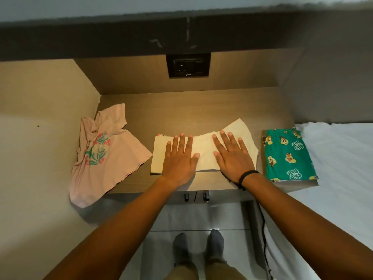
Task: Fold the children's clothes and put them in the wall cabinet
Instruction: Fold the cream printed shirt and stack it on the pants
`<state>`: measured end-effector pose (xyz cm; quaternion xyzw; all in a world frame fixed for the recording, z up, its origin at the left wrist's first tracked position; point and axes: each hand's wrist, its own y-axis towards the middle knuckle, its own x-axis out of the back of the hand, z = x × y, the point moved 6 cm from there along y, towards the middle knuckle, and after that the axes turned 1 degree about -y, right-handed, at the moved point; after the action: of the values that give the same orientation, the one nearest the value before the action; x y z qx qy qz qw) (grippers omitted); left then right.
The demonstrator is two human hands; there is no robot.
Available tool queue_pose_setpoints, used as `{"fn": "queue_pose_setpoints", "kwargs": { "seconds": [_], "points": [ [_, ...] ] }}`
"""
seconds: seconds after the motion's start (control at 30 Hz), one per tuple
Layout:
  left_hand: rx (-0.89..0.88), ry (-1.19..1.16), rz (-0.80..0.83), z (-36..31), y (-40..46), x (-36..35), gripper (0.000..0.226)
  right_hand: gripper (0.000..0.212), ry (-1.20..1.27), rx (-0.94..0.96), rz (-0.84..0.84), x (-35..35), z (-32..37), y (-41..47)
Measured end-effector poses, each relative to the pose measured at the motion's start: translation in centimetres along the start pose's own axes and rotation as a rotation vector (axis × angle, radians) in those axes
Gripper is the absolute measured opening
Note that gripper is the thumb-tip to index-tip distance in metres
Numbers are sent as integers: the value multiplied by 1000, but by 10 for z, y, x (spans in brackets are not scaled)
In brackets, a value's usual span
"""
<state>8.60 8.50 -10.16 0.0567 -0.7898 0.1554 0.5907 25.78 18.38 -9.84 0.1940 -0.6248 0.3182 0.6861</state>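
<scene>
A cream garment (pixel 203 152) lies partly folded in the middle of the wooden counter (pixel 181 110). My left hand (pixel 179 158) presses flat on its left half, fingers spread. My right hand (pixel 232 156), with a black band on the wrist, presses flat on its right half. To the left a pink T-shirt (pixel 105 156) with a green and red flower print lies crumpled, its hem hanging over the counter's front edge. At the right end sits a folded green garment (pixel 286 156) with cartoon chipmunk prints.
A dark socket panel (pixel 188 65) is set in the back wall of the niche. A dark overhead cabinet underside (pixel 141 35) spans the top. A white bed (pixel 339 168) lies right. Drawer handles (pixel 195 196) sit below the counter. A black cable (pixel 262 223) hangs down.
</scene>
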Motion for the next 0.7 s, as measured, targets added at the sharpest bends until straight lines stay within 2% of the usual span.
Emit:
{"fn": "queue_pose_setpoints", "kwargs": {
  "seconds": [0.07, 0.17, 0.27, 0.33, 0.43, 0.53, 0.6, 0.7],
  "points": [
    [-17, -60, -13, 8, 8, 14, 61, 60, 63, 12, 7, 13, -2, 5],
    [-28, -28, -68, 40, 23, 50, 48, 55, 68, 53, -95, 43, -14, 25],
    [-46, 55, 74, 68, 36, 74, 47, 63, -133, 134, 63, 58, -29, 52],
    [-65, 101, 163, 75, 43, 83, 44, 59, -236, 170, 196, 62, -36, 66],
    [-67, 116, 301, 77, 53, 85, 28, 45, -271, 212, 280, 70, -32, 77],
    [-53, 158, 378, 73, 57, 85, 22, 25, -297, 241, 293, 80, -24, 77],
    [-75, 148, 305, 68, 58, 90, 14, 18, -254, 220, 267, 88, -24, 71],
    [-170, 141, 90, 66, 45, 100, 12, 16, -211, 220, 168, 94, -25, 47]
  ]
}}
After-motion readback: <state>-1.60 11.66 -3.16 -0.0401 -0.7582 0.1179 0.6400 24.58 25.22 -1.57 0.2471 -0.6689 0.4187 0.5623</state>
